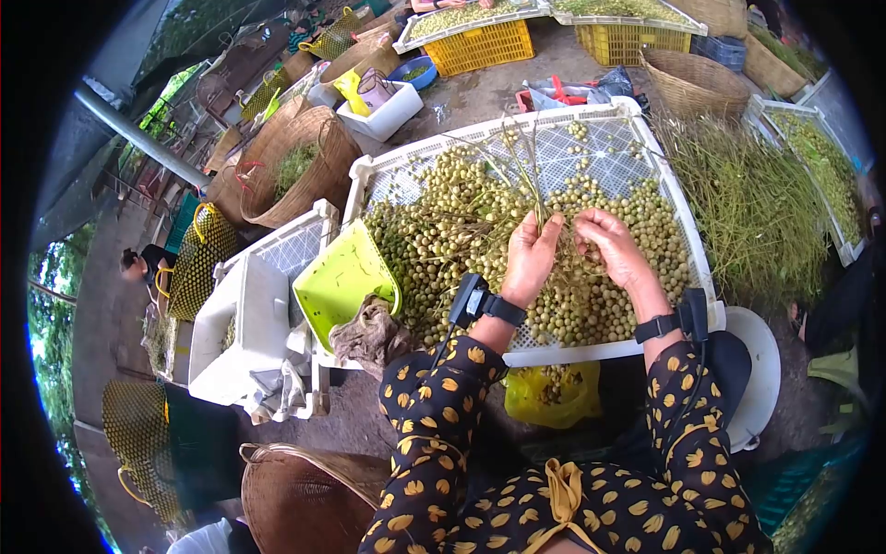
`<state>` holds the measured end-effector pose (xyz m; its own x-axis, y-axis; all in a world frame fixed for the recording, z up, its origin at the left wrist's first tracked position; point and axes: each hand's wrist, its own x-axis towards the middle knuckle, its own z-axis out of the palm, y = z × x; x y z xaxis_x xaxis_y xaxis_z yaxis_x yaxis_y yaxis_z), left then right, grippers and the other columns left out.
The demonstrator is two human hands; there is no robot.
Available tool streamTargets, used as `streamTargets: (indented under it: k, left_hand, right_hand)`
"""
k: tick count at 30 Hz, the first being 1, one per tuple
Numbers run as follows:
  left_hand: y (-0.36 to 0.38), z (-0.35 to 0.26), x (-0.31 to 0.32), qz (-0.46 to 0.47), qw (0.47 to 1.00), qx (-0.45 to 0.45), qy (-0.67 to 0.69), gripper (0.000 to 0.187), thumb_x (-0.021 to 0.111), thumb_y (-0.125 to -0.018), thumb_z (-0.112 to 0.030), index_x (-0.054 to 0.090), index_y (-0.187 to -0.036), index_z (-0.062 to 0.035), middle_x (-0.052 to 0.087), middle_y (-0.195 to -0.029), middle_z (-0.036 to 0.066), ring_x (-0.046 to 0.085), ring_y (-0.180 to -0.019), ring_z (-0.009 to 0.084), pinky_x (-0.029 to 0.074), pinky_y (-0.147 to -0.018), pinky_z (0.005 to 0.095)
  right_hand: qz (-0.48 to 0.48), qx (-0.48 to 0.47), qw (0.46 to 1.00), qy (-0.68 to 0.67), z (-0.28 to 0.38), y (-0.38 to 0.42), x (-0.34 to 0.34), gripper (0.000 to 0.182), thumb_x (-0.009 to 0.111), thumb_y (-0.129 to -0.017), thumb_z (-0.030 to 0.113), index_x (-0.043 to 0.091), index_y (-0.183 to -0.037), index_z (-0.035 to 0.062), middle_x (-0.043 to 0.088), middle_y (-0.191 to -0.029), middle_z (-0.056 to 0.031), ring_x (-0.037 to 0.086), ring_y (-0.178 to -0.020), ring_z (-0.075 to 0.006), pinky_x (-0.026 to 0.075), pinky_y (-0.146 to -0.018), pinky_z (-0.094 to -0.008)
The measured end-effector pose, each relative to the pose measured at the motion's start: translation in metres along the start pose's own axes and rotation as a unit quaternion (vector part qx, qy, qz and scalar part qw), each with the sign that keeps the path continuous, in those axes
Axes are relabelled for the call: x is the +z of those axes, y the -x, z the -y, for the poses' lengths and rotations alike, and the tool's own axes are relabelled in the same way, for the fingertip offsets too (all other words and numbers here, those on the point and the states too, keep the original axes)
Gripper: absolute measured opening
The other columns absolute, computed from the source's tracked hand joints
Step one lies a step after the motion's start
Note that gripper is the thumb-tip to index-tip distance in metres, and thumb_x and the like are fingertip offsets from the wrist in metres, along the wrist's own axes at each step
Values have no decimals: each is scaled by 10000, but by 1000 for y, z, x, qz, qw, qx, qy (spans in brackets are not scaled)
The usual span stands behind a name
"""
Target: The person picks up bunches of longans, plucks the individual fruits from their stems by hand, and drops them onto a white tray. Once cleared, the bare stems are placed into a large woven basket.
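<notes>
My left hand is closed around a bunch of thin, dry-looking stems, which stick up past the fingers. Just to its right, my right hand has its thumb and fingers pinched together close to the bunch. Whatever lies between those fingertips is too small to make out. Both hands are over a white mesh tray spread with small round green-yellow fruits. More stems lie tangled among the fruits at the left hand's side. Each wrist wears a black strap with a small device.
A lime-green scoop-like container and a crumpled grey-brown cloth sit at the tray's left edge. Cut stems are heaped on the right. A yellow bag hangs below the front edge. Wicker baskets stand around, and another person's hands show at the far tray.
</notes>
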<state>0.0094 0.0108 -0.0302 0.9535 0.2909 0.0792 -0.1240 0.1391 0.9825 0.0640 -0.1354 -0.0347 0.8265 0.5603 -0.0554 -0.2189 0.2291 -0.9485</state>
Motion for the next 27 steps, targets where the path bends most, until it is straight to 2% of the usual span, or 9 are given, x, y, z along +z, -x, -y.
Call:
streamTargets:
  k: [2,7,10,13,16,18,22,25,27]
  left_hand:
    - [1,-3,2,-6,1000,-10,21,66,564,-893,-115,585,-875,-55,548,-747,-74,440,-666,8,376,-578,192]
    - [0,-6,-2,-3,1000,-8,15,95,575,-887,-114,607,-889,-25,603,-808,-35,494,-716,23,412,-618,199]
    - [-3,5,-6,-5,998,-3,-66,131,580,-885,-124,615,-925,-5,623,-834,-9,519,-743,36,433,-639,216]
    - [1,-4,-1,-1,998,-42,-40,140,582,-885,-139,619,-956,-24,608,-815,-33,496,-707,23,413,-612,196]
    - [0,6,-5,-14,996,-82,-38,88,571,-891,-121,605,-915,-44,604,-821,-44,488,-685,18,402,-607,182]
    - [-2,13,-6,-34,998,-45,18,73,580,-885,-112,608,-894,-46,604,-800,-40,486,-673,22,401,-589,190]
    - [-5,15,-8,-54,998,-41,0,80,609,-868,-130,604,-835,-57,592,-729,-50,458,-606,14,374,-525,195]
    - [-3,3,-10,-52,997,-54,-20,96,603,-874,-162,583,-816,-87,565,-654,-62,466,-543,17,369,-473,189]
    - [0,-12,-11,-54,997,-50,21,107,590,-882,-181,567,-837,-87,561,-647,-57,531,-562,29,397,-470,183]
  right_hand:
    - [-32,45,997,-60,-6,-2,-11,105,592,-870,172,588,-911,75,574,-777,24,530,-690,-59,416,-605,-189]
    - [23,41,997,59,9,4,-2,395,621,-839,361,579,-1108,75,617,-958,-8,565,-753,-96,445,-617,-217]
    - [45,59,980,185,7,4,-4,301,609,-848,312,618,-984,43,620,-860,-11,544,-727,-89,433,-642,-223]
    - [47,-57,976,204,-6,-1,-4,195,592,-857,171,609,-958,4,616,-815,-29,532,-721,-80,438,-626,-255]
    - [-8,-126,937,326,-16,-4,-4,186,616,-833,153,606,-921,-11,622,-791,-77,554,-713,-119,448,-643,-283]
    - [33,-130,935,330,-15,-6,-5,135,565,-876,113,589,-933,-6,582,-773,-13,520,-723,-77,430,-642,-234]
    - [49,-61,951,299,0,1,-6,122,560,-877,100,600,-942,4,569,-754,4,510,-691,-75,426,-599,-229]
    - [25,-40,924,380,4,-1,-18,134,552,-878,114,600,-948,10,568,-753,12,513,-678,-86,432,-600,-244]
    - [-8,-29,919,392,9,3,-33,184,559,-859,167,620,-944,16,621,-799,-41,564,-720,-136,454,-662,-289]
